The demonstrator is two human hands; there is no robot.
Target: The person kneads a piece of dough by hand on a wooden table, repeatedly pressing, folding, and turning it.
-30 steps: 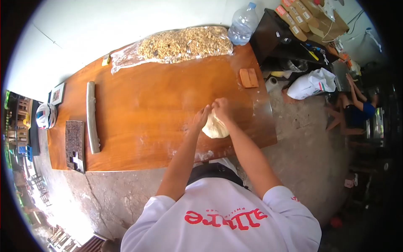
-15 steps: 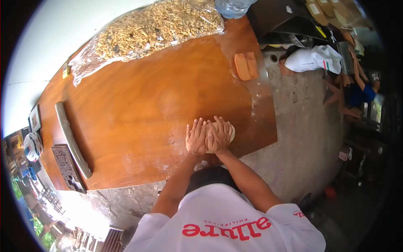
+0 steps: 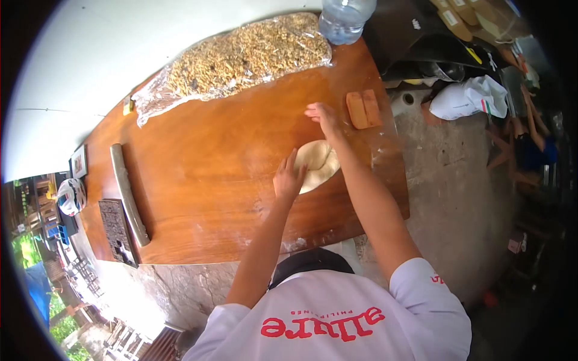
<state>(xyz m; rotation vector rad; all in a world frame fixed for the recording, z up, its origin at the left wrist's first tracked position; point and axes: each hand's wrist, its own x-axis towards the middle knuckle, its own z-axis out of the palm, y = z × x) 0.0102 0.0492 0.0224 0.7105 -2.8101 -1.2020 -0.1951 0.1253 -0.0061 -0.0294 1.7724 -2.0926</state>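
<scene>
A flat, pale round of dough (image 3: 322, 175) with a crease across its upper part lies on the brown wooden table (image 3: 241, 144). My left hand (image 3: 290, 178) rests at the dough's left edge, fingers stretched and the thumb side touching it. Past the dough's far edge, my right hand (image 3: 325, 120) is lifted clear of it, with its fingers extended to the left and nothing visible in them. My right forearm crosses over the dough's right side and hides part of that edge.
Two brick-like orange blocks (image 3: 363, 109) sit right of my right hand. A plastic-wrapped mass of brown bits (image 3: 253, 57) and a water jug (image 3: 346, 21) stand at the back. At the left lie a long grey bar (image 3: 127, 192) and a dark carved board (image 3: 117, 231).
Both hands were pressed together on the dough near the front edge. Now the dough is farther forward and more exposed; my right hand has moved off it, forward, and my left hand sits at its side.
</scene>
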